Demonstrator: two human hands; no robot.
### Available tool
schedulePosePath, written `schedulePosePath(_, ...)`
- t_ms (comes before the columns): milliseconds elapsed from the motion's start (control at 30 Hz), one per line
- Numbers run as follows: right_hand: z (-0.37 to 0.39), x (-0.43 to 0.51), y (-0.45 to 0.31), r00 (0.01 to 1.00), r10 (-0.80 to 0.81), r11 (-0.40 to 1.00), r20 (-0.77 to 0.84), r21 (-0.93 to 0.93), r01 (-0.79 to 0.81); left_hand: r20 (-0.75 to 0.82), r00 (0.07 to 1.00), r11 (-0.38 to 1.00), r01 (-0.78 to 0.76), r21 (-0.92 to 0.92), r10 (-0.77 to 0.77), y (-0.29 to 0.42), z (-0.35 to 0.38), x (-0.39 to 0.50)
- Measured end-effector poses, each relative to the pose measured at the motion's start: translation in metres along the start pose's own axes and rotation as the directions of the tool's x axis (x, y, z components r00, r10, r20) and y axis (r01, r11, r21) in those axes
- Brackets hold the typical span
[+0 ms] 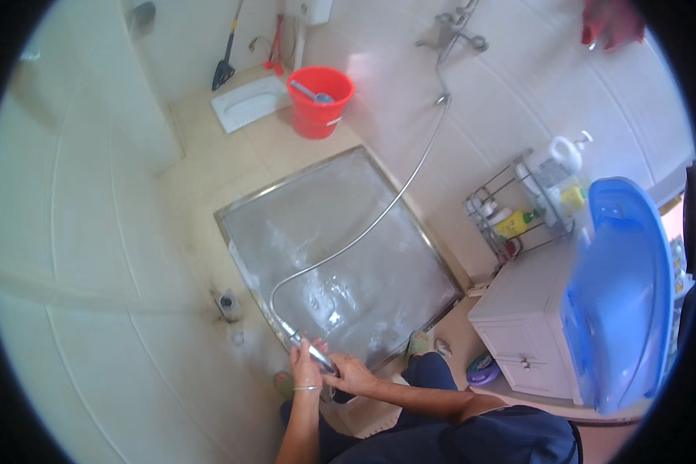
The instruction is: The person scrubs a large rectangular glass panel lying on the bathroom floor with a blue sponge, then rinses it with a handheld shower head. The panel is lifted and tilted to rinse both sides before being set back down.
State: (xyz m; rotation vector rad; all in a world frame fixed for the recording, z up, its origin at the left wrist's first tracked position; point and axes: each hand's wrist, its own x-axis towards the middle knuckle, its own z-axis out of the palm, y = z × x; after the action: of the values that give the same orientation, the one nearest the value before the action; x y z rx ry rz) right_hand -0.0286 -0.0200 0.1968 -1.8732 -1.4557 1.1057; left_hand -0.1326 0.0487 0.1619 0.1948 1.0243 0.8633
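At the lower middle of the head view, both my hands meet at a chrome handheld shower head (319, 355). My left hand (306, 366), with a bracelet at its wrist, is around the handle near the hose end. The fingers of my right hand (351, 374) touch the lower end; how firmly they grip is hard to see. From the handle a metal shower hose (377, 221) curves up to the wall mixer tap (453, 39). Beneath it lies a wet grey mat or panel with a metal rim (290, 184), streaked with white suds.
A red bucket (320, 107) holding a scoop stands beside a squat toilet (249, 104). A floor drain (227, 301) lies at left. To the right are a wire rack of bottles (513, 217), a white cabinet (519, 325) and a blue plastic tub (615, 290).
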Motion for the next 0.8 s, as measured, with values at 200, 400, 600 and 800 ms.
schedulePosePath(200,-0.129,0.065,0.023,0.965,0.161,0.947,-0.207,0.309,-0.091,-0.035,0.997,0.984,-0.056,0.170,0.063,0.055,0.014,0.031)
schedulePosePath(400,-0.394,0.262,0.096,0.606,0.090,0.993,-0.790,0.024,-0.116,0.087,0.931,0.798,-0.350,0.492,0.355,0.074,0.045,0.073)
schedulePosePath(600,-0.608,0.366,0.044,0.512,-0.030,0.992,-0.858,0.037,0.120,-0.051,0.916,0.760,-0.298,0.578,0.398,0.085,0.111,0.082)
schedulePosePath(800,-0.693,0.444,0.044,0.523,0.220,0.957,-0.823,0.285,0.047,-0.113,0.899,0.771,-0.293,0.566,0.424,0.080,0.164,0.104)
